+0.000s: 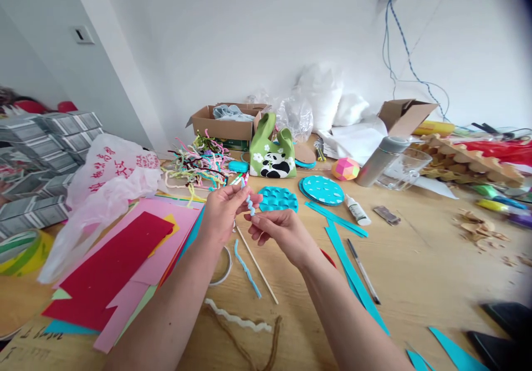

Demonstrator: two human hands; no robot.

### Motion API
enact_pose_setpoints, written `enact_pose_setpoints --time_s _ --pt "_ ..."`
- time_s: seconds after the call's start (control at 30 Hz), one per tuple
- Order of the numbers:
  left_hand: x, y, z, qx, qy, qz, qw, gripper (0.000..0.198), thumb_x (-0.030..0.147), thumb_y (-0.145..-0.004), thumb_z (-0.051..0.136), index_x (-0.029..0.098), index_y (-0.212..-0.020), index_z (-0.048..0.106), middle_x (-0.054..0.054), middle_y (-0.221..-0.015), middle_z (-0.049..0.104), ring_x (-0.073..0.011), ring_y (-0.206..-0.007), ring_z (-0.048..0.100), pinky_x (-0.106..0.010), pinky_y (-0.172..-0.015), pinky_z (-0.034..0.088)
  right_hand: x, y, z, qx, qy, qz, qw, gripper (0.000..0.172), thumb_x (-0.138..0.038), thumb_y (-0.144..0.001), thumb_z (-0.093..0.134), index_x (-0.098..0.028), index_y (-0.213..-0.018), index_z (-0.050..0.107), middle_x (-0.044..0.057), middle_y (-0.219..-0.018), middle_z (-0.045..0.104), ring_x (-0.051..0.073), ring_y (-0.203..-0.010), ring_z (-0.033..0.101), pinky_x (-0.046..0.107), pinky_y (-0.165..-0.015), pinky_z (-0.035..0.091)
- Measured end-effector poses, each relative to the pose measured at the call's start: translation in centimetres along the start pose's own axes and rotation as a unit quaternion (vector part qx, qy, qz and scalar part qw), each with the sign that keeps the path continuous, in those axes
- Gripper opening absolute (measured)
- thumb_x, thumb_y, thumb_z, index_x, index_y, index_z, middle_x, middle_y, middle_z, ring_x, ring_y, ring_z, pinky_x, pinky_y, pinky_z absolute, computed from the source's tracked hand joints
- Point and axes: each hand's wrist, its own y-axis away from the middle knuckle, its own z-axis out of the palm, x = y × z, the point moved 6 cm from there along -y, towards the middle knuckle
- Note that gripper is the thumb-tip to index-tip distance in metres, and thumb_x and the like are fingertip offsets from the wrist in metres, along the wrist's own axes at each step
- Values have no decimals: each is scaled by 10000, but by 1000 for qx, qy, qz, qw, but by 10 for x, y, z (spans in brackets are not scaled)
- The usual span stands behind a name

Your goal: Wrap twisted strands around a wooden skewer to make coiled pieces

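Between my two hands is a light blue pipe cleaner (249, 204), bent into a wavy, coiled shape. My left hand (222, 210) pinches its upper part, and my right hand (280, 232) has finger and thumb closed at its lower end. Below them on the table lie another light blue pipe cleaner (246, 269), a thin wooden stick (260, 267) and a wavy white pipe cleaner (239, 319). A brown pipe cleaner (274, 340) curves near the front. A roll of tape (226, 268) is partly hidden by my left forearm.
Coloured sheets (120, 265) spread at left. Behind my hands are a pile of pipe cleaners (199, 163), a green panda bag (270, 152), an egg-crate-like blue piece (277, 199) and blue discs (323, 189). A glue bottle (357, 211), pen (363, 271) and grey flask (380, 160) stand or lie rightward.
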Motion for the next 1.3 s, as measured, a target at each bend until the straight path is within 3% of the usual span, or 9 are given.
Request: enact_pose_setpoints --time_s 0.4,0.53,0.7,0.8,0.93,1.03,1.2,1.3 --pt "3 0 -2 11 7 12 1000 257 353 -670 759 134 -734 641 -43 -650 702 -168 -672 681 -287 -687 517 4 0 2 -32 13 21 999 373 -514 -723 694 -144 -699 730 49 -656 675 102 -534 556 250 -560 476" --pt "-1 0 1 -27 -14 -19 999 286 364 -661 766 133 -769 637 -49 -670 711 -172 -654 684 -288 -672 525 2 2 -5 -68 46 29 996 440 -567 -749 646 -134 -724 724 61 -683 684 116 -569 579 259 -580 485" --pt "-14 -3 3 -73 -41 -73 994 430 372 -625 801 137 -935 618 -53 -668 715 -174 -609 682 -276 -618 532 -13 3 -41 51 100 -9 994 453 -581 -747 642 -133 -694 675 35 -624 633 109 -544 526 242 -534 415" --pt "-19 -2 7 -99 -50 -93 989 598 365 -637 800 142 -1135 556 -51 -678 717 -175 -574 676 -270 -577 528 -15 3 -49 69 110 -16 991 399 -538 -742 673 -140 -732 669 18 -636 613 112 -577 512 241 -551 389" --pt "-25 3 15 -142 -62 -123 980 756 378 -683 770 130 -1316 439 -44 -627 696 -174 -529 657 -253 -515 502 -9 -2 -36 5 18 -54 998 325 -450 -752 703 -169 -911 677 19 -778 643 139 -734 570 277 -701 438" --pt "-31 6 20 -160 -45 -138 976 769 385 -676 775 128 -1317 438 -43 -628 691 -176 -521 652 -256 -499 500 -4 -5 -25 -58 -54 -62 995 290 -450 -775 680 -161 -770 665 1 -661 594 134 -646 549 300 -674 441" --pt "-36 6 23 -182 -19 -148 972 659 430 -708 740 146 -1253 502 -89 -792 721 -197 -619 693 -298 -575 545 1 -9 -36 16 -89 -60 994 271 -419 -726 734 -155 -699 677 -11 -637 572 108 -582 493 273 -603 412" --pt "-37 5 23 -196 -43 -156 967 566 472 -739 696 132 -1174 573 -116 -871 722 -203 -681 703 -300 -600 550 0 -11 -48 72 -85 -70 991 226 -391 -707 755 -171 -705 705 2 -710 629 118 -666 537 268 -667 425"
